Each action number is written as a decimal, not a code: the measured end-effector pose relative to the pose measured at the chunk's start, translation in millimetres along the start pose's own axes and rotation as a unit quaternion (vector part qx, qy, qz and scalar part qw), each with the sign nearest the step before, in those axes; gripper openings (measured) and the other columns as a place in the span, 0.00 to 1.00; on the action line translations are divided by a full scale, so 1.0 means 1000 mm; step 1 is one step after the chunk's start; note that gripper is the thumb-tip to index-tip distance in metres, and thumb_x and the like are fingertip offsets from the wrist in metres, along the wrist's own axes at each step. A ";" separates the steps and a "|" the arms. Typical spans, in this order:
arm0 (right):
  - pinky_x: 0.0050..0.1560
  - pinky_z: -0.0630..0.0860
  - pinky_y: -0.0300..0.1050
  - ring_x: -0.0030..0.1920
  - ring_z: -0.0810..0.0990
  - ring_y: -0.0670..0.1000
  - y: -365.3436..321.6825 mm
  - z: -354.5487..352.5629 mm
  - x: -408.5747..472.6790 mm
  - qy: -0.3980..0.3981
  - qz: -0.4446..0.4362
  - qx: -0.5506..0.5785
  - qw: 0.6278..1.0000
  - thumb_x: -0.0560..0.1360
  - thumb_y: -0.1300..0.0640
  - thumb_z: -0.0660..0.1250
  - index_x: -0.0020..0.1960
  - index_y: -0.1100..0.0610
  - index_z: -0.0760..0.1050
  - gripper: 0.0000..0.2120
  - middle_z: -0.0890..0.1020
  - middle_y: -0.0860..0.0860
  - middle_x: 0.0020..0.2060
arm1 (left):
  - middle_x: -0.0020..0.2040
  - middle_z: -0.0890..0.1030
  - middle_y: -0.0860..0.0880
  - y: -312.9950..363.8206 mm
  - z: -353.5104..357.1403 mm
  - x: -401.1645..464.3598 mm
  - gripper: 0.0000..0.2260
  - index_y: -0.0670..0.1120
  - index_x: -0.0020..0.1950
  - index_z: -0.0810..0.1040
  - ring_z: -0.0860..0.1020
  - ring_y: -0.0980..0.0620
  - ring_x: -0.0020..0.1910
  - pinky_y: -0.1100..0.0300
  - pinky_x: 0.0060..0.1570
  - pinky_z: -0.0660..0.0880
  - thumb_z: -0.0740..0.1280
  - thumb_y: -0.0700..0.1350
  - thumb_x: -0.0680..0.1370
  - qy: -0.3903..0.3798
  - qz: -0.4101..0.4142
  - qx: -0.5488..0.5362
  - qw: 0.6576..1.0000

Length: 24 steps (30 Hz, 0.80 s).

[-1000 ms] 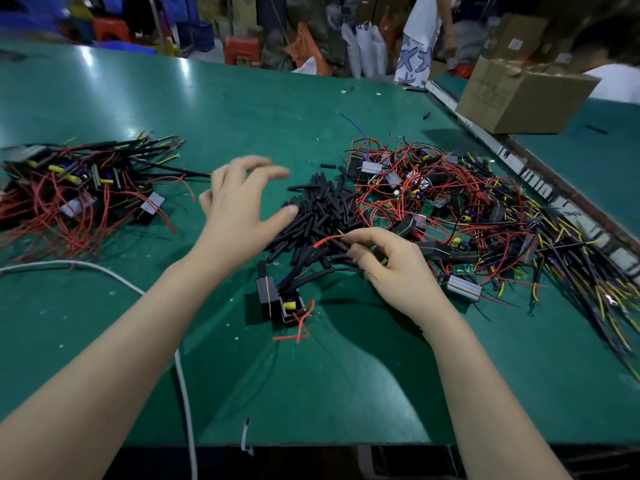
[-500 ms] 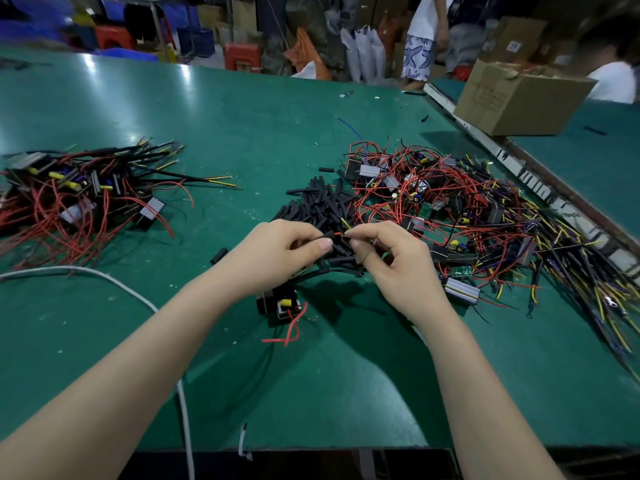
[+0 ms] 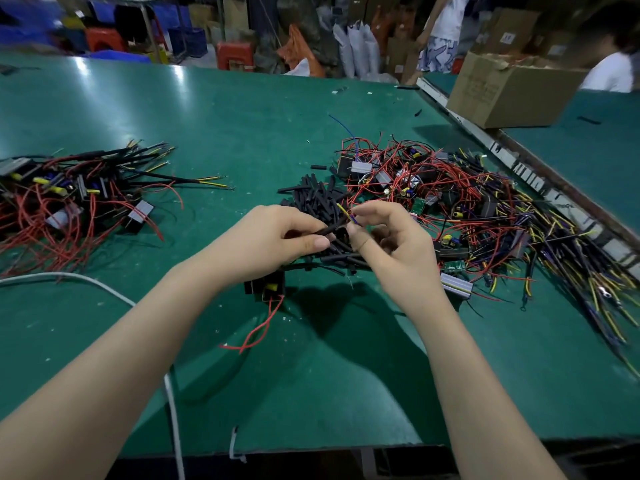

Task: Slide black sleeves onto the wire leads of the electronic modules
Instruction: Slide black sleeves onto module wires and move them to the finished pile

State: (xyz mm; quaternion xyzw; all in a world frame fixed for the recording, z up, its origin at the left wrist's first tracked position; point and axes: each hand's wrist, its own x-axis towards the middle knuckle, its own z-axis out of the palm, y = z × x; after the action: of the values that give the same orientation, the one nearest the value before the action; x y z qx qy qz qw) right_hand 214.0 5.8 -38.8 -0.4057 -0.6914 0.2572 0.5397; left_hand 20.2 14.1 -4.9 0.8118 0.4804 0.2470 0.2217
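Observation:
A heap of loose black sleeves point(image 3: 318, 199) lies mid-table just beyond my hands. My left hand point(image 3: 273, 240) pinches one black sleeve point(image 3: 330, 229) between thumb and fingers. My right hand point(image 3: 391, 237) pinches the yellow and blue wire leads point(image 3: 346, 213), whose tips poke out above the sleeve's end. Below my left hand sits the black electronic module point(image 3: 266, 287) with a loose red lead point(image 3: 258, 332) trailing toward me. A big tangle of modules with red and yellow wires point(image 3: 460, 209) fills the right side. A second pile of modules point(image 3: 69, 199) with sleeved leads lies at the left.
A white cable point(image 3: 104, 289) crosses the green table point(image 3: 242, 119) at the near left. A cardboard box point(image 3: 509, 91) stands on the adjoining table at the back right, behind a raised metal rail point(image 3: 540, 174). People stand beyond the far edge.
My left hand came down from above the sleeve heap, took a sleeve and met my right hand. Both hands have lifted a little, and the yellow and blue leads now show above the sleeve.

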 end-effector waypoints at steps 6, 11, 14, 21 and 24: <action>0.48 0.69 0.30 0.45 0.78 0.40 -0.004 0.001 0.001 0.008 0.023 0.077 0.997 0.73 0.65 0.70 0.51 0.49 0.73 0.14 0.80 0.46 0.42 | 0.39 0.80 0.48 -0.002 0.004 0.001 0.06 0.62 0.49 0.81 0.75 0.55 0.37 0.61 0.41 0.71 0.69 0.51 0.74 0.000 -0.013 -0.063 0.998; 0.47 0.70 0.30 0.45 0.78 0.41 -0.003 0.000 0.002 0.001 0.032 0.084 0.996 0.73 0.62 0.70 0.52 0.47 0.73 0.14 0.81 0.46 0.42 | 0.35 0.75 0.55 0.000 0.006 0.001 0.07 0.52 0.51 0.84 0.71 0.67 0.33 0.72 0.36 0.64 0.72 0.48 0.73 0.024 0.000 -0.019 1.000; 0.48 0.71 0.32 0.45 0.79 0.42 -0.002 0.002 0.002 0.002 0.038 0.084 0.996 0.72 0.60 0.71 0.52 0.46 0.73 0.14 0.81 0.46 0.42 | 0.39 0.78 0.52 0.000 0.007 0.001 0.07 0.49 0.48 0.85 0.72 0.66 0.35 0.72 0.38 0.65 0.73 0.47 0.72 0.043 0.004 -0.010 0.999; 0.45 0.72 0.36 0.42 0.78 0.41 -0.001 0.004 0.001 -0.016 0.063 0.089 0.994 0.71 0.55 0.70 0.52 0.44 0.73 0.12 0.82 0.46 0.42 | 0.37 0.77 0.50 -0.005 0.020 -0.003 0.06 0.45 0.40 0.83 0.72 0.58 0.34 0.70 0.36 0.65 0.77 0.44 0.67 0.117 -0.035 -0.049 0.991; 0.45 0.71 0.33 0.44 0.78 0.42 0.000 0.005 0.001 -0.008 0.061 0.086 0.994 0.72 0.56 0.70 0.52 0.45 0.73 0.12 0.82 0.44 0.42 | 0.38 0.77 0.49 -0.007 0.023 -0.006 0.07 0.44 0.42 0.83 0.72 0.57 0.34 0.70 0.37 0.65 0.77 0.44 0.67 0.126 -0.037 -0.044 0.990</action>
State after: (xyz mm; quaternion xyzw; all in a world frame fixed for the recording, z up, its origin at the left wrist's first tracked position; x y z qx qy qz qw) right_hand 209.2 6.7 -39.7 -0.3966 -0.6450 0.3517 0.5504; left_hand 27.8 9.2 -28.3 0.7455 0.5229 0.3598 0.2035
